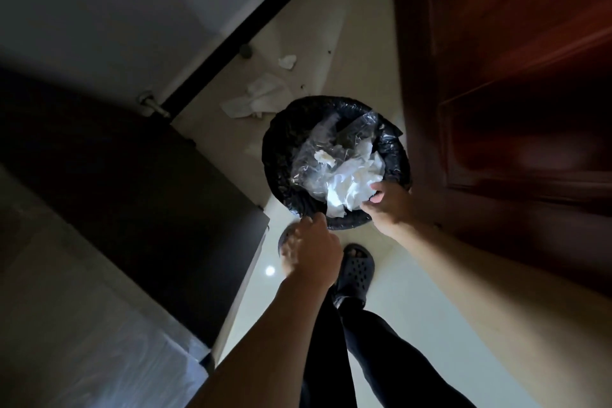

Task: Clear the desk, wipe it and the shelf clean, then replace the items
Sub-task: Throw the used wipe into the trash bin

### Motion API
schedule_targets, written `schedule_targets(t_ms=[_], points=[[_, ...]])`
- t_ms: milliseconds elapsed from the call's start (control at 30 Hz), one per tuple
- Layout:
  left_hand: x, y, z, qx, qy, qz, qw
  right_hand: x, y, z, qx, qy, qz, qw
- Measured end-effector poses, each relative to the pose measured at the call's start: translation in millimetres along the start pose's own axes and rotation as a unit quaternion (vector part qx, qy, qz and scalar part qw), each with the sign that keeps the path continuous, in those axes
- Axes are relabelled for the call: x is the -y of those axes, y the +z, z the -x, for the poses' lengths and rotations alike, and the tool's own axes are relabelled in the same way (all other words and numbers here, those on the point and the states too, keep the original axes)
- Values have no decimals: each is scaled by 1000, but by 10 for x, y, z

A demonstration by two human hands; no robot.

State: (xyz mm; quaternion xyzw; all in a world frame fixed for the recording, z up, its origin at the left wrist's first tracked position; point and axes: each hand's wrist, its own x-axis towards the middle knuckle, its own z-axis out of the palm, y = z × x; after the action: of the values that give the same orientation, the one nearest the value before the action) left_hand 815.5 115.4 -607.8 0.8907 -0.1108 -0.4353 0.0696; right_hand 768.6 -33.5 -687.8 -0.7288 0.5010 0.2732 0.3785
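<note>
A round waste bin [281,156] with a black liner stands on the pale floor. Crumpled white tissue [351,185] and clear plastic wrap [318,159] fill it. My right hand [389,205] hovers over the bin's near right rim. Its fingers are apart and the tips touch the white tissue. My left hand [313,248] is at the near left rim, seen from the back. Its fingers curl down toward the liner edge, and whether they grip anything is hidden.
Loose tissues [256,98] lie on the floor beyond the bin. A dark wooden door [516,93] stands close on the right. A dark cabinet side [139,195] stands on the left. My sandalled foot [356,270] is just in front of the bin.
</note>
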Motion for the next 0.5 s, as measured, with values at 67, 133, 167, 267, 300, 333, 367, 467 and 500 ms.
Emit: schedule_targets(t_ms=[67,133,167,267,300,333,367,467,500], points=[[-63,-105,125,1,10,-6,1000,-8,-77,129,10,5,-6,1000],[-130,-259,283,-10,20,-4,1000,21,-196,310,18,10,-11,1000],[-158,-348,372,-19,24,-2,1000,50,-255,410,23,11,-17,1000],[-242,-658,704,-50,36,10,998,155,-447,725,44,7,-44,998],[-271,-771,831,-60,39,18,997,184,-515,825,45,2,-57,997],[-298,-888,966,-72,41,25,996,161,-559,872,44,-4,-67,997],[-318,-1009,1107,-82,43,31,995,167,-617,940,43,-12,-72,996],[-350,-1364,1579,-111,48,54,991,388,-886,1393,35,-47,-67,996],[-344,-1473,1755,-122,48,62,989,510,-1007,1623,32,-63,-59,996]])
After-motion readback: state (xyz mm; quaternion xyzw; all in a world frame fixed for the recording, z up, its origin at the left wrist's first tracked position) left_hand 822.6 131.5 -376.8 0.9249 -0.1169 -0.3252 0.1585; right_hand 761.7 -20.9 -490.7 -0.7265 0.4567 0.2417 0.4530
